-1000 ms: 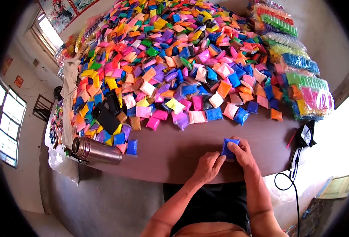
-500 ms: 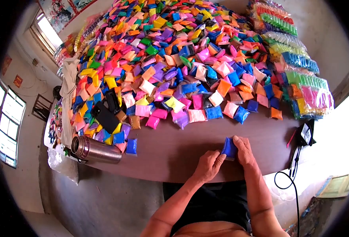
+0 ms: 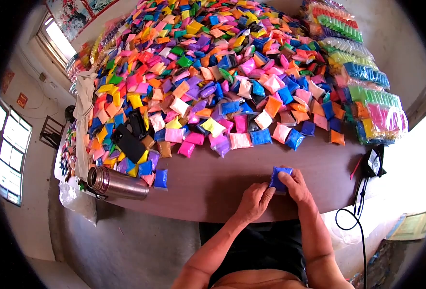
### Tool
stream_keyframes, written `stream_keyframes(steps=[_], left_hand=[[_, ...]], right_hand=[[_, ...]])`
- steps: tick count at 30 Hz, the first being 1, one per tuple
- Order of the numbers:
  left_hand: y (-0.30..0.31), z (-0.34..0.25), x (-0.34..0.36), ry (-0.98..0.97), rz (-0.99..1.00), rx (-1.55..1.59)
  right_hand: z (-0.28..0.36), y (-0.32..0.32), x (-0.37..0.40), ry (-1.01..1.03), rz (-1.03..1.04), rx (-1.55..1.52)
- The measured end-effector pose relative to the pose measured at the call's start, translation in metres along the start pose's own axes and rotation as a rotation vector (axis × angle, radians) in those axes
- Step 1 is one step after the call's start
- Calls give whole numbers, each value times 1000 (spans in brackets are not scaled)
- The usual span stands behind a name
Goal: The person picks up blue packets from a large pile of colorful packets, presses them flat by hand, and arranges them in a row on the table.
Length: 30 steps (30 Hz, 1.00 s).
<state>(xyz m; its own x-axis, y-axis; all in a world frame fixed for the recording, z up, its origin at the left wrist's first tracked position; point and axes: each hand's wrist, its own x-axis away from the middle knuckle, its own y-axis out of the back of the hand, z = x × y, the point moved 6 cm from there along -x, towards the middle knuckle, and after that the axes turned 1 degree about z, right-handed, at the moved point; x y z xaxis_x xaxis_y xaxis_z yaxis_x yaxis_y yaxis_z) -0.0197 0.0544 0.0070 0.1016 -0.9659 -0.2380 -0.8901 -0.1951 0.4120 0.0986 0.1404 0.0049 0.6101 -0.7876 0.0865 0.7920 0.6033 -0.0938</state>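
A blue packet (image 3: pixel 277 179) is being held right of centre in the lower half of the frame, in front of the bare strip of the brown table (image 3: pixel 198 176); whether the tabletop is being touched by it cannot be told. Both hands are being kept on it, so neither can be called nearer. By the left hand (image 3: pixel 256 201), the lower left edge is being pinched, with the thumb and bent fingers being pressed together there. By the right hand (image 3: pixel 295 184), the right side is being gripped, its thumb being laid over the upper face and its fingers being mostly hidden behind.

From the left grip, the packet is being held out toward the upper right; from the right grip, toward the left. Its outline is being shown as nearly square, slightly taller than wide, so its long axis, as far as can be judged, is being aimed up the frame, with a slight lean. Its upper edge is being turned toward the pile of coloured packets (image 3: pixel 232 107), by which the upper middle is being filled, well apart from the hands. At the lower left, a steel flask (image 3: pixel 124 184) is being supported on its side, well away from both hands.
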Motion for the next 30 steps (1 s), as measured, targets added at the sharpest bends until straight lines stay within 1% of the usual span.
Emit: stream_keyframes(steps=[4, 7, 10, 12, 14, 16, 17, 18, 19, 21, 25, 28, 30], left_hand=[[-1, 1, 1, 3, 5, 2], [0, 2, 0, 39, -1, 23], [1, -1, 0, 24, -22, 56], [2, 3, 0, 15, -28, 31], [-2, 4, 1, 2, -18, 27], [0, 3, 2, 37, -19, -52], [0, 4, 2, 112, -3, 8], [-2, 6, 2, 109, -13, 59], [-1, 3, 2, 102, -12, 74], [-1, 1, 1, 96, -8, 96], [-1, 2, 0, 99, -2, 99], [0, 2, 0, 114, 3, 104], [-1, 4, 0, 130, 4, 121]], right_hand=[[3, 0, 0, -2, 35, 63], [7, -3, 1, 1, 26, 48], [5, -3, 1, 26, 18, -46], [6, -9, 3, -22, 113, -41], [2, -7, -1, -39, 99, -15], [-1, -1, 3, -76, 48, 17], [1, -3, 3, -90, 78, 4], [2, -5, 2, -102, 113, -9], [1, -3, 3, -120, 85, -2], [9, -5, 0, 1, 120, -83], [4, -3, -2, -19, 70, -46], [1, -3, -4, 3, 104, -54], [4, -4, -2, 1, 76, -81]])
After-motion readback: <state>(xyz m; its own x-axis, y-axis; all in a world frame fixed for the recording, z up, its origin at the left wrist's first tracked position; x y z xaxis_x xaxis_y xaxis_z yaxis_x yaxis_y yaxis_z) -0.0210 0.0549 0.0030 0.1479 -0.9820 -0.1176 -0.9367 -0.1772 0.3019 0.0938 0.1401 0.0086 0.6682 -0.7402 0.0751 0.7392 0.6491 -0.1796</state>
